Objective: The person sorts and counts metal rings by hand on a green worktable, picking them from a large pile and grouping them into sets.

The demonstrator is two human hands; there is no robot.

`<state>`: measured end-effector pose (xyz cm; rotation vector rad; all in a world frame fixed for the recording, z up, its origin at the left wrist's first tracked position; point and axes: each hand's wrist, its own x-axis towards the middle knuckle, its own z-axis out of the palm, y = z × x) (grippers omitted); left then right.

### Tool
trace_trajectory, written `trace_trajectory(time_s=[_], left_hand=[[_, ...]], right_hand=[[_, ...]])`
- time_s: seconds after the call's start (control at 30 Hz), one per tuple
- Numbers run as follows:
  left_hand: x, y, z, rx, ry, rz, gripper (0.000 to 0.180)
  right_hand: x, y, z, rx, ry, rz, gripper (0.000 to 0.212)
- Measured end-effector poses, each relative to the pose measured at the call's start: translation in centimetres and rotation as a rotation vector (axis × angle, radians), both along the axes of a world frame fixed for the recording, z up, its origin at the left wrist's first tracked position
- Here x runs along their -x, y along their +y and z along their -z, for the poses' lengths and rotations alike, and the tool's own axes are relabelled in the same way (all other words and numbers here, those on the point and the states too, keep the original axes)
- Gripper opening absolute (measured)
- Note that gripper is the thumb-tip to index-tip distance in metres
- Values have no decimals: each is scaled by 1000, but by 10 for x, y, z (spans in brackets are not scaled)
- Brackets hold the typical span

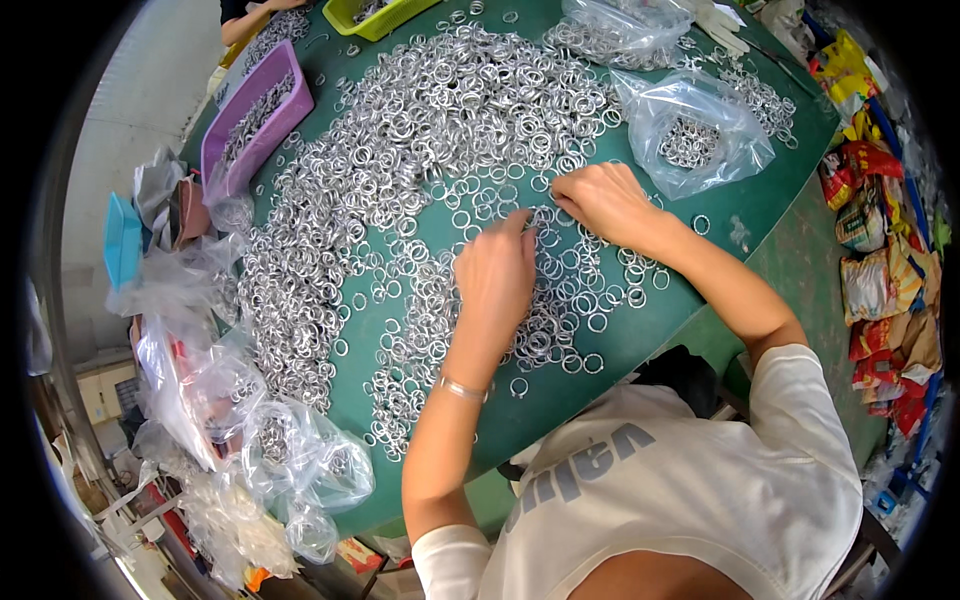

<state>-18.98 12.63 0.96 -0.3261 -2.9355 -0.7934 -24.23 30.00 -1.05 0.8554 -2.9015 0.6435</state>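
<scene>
A great many small silver metal rings are heaped in a wide arc over the green table. A looser spread of rings lies nearer me, under and around my hands. My left hand, palm down with fingers drawn together, is at the middle of this spread. Close by on its right, my right hand has curled fingers just above the rings at the edge of the heap. The fingertips of both hands nearly meet. Whatever is pinched in either hand is too small or hidden to make out.
Far left stands a purple basket of metal parts; a yellow-green basket is at the back. Clear plastic bags of rings lie back right, with a glove beyond. More plastic bags crowd the left edge. Another person's arm shows far left.
</scene>
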Motion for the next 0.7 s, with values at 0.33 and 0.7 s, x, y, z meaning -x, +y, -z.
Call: trace_trajectory(time_s=[0.33,0.7], left_hand=[[55,23,23,44,-72,28,13],[-29,3,1,-1897,-1157,66,17]], right_hand=[[-20,42,-41,1868,-1314,193,16],[-44,73,-21,1215,-1064,400,16]])
